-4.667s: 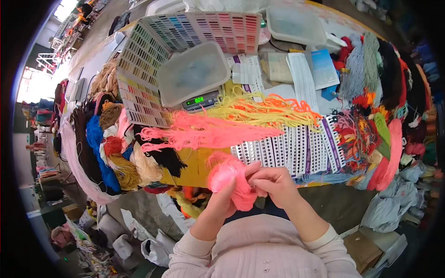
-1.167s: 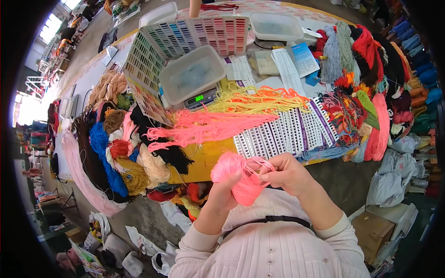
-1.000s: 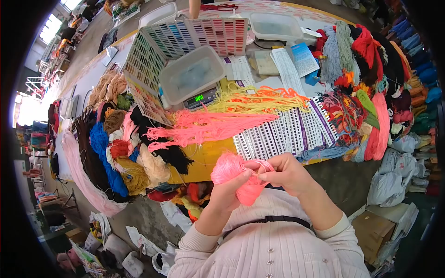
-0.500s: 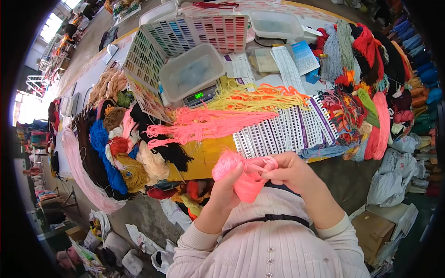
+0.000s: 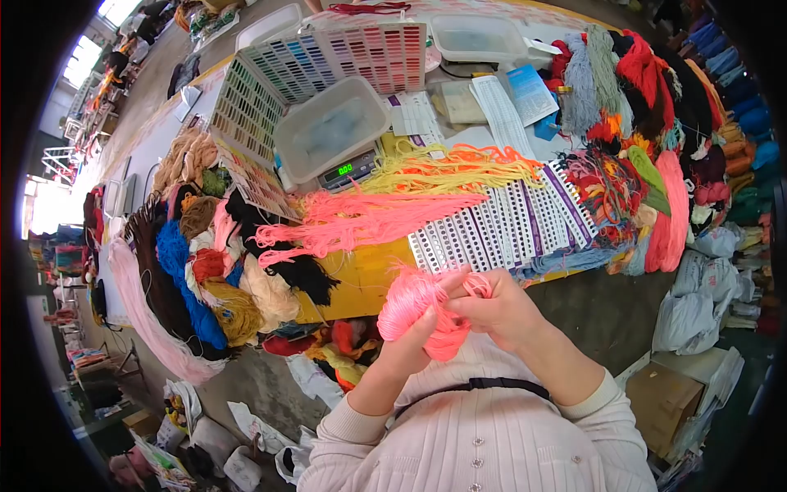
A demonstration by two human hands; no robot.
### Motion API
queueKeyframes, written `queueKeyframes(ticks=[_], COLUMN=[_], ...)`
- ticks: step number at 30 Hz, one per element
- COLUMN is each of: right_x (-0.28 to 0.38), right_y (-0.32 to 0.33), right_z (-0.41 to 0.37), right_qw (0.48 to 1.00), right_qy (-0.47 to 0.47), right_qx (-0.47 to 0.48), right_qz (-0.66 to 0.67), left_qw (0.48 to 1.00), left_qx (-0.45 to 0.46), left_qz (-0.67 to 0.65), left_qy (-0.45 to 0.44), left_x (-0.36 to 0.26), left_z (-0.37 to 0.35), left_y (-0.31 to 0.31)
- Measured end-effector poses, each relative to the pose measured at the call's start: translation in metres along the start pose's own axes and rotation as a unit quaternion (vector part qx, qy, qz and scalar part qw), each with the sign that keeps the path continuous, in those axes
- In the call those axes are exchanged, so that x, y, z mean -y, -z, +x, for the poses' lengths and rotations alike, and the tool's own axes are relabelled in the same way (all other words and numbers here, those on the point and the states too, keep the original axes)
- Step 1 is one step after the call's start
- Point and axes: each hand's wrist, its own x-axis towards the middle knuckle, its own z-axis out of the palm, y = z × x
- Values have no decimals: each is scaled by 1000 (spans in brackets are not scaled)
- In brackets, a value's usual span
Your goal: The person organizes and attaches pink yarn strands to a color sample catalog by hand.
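Hands: while the left hand grips the pink skein, the right hand pinches its looped strands, before the waist near the table.
Pink skein: probably light, soft, slippery and easily tangled; best held around its wound middle.
Front tub: on the scale, contents indistinct.
Rear-right tub: well behind, contents unclear.

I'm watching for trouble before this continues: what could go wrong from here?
The pink skein, held by the left hand, has loose loops at the right hand; they could slip or knot.

The pink strands on the table lie against the yellow and orange strands, so pulling one lot might tangle both.

The tub seems to sit on the scale; a knock could disturb its reading.
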Motion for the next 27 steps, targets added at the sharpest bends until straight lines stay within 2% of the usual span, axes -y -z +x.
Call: queueKeyframes(ticks=[4,7,10,16,19,21,23,25,27], right_x=[1,8,8,5,4,-5,-6,0,6], right_y=[7,-7,-7,4,8,6,8,14,21], right_z=[0,-2,0,1,2,7,8,5,2], right_qw=[998,999,999,998,999,996,995,995,986], right_qy=[-9,21,38,31,36,90,90,35,-33], right_qx=[37,23,9,28,32,20,39,88,127], right_qz=[41,45,34,37,18,5,14,44,104], left_qw=[989,989,982,979,984,983,979,972,982], left_qx=[-42,-120,-124,-133,-107,-119,-144,-180,-142], left_qz=[-140,-80,-139,-145,-130,-129,-134,-146,-125], left_qy=[0,16,7,-49,-59,-57,-50,-37,2], left_x=[3,6,4,8,9,7,8,14,12], left_z=[-2,-4,-2,-2,-2,0,2,4,4], left_y=[2,8,4,7,8,5,4,8,14])
